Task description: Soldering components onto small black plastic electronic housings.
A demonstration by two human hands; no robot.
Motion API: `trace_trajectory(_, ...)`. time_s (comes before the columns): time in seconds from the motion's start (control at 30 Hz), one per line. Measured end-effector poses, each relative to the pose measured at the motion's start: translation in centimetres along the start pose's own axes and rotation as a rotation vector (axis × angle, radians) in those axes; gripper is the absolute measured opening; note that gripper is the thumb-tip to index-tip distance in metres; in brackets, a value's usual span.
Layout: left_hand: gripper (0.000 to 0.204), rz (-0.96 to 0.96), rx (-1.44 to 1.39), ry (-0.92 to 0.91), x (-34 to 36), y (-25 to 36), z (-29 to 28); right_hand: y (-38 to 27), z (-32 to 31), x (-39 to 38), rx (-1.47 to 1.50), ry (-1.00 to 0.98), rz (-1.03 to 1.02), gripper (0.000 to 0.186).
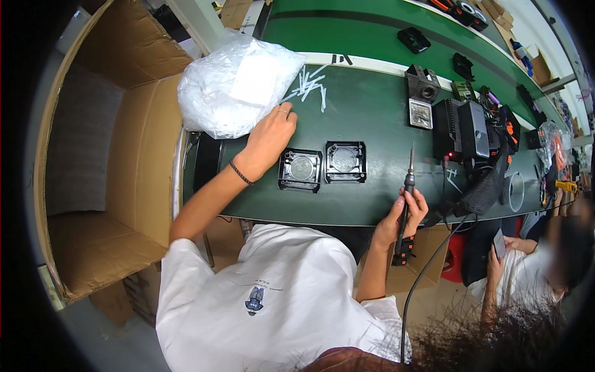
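My right hand (404,214) grips a soldering iron (409,180) by its dark handle, its metal tip pointing up and away over the bench. My left hand (273,133) reaches to the right edge of a clear plastic bag (235,80). Its fingers are curled together beside a loose pile of thin white strips (305,85); whatever they pinch is hidden. Two black square housings, each with a round clear window, lie side by side between my hands: the left housing (300,168) and the right housing (345,161).
An open cardboard box (139,149) stands at the left. Toward the right of the bench are a soldering iron stand (423,87), a black soldering station (447,127) and a roll of clear tape (515,191). Behind runs a green conveyor (372,28). At right a person holds a phone (499,243).
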State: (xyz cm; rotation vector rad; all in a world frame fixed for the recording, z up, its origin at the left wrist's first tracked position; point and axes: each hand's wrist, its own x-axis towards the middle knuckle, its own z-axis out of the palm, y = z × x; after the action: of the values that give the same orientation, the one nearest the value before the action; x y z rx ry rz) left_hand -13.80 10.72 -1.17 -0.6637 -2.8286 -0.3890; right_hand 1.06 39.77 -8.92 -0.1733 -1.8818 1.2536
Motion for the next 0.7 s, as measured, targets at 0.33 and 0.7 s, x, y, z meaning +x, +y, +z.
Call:
trace_trajectory(0.33, 0.01, 0.264, 0.291, -0.075, 0.0, -0.4, 0.3, -1.7, -0.5, 4.7, -0.176, -0.53, -0.338, 0.049)
trace_trajectory(0.7, 0.021, -0.307, -1.07, -0.059, -7.5, 10.7, 0.0, -1.5, 1.7, 6.5, -0.259, -0.81, -0.249, 0.063)
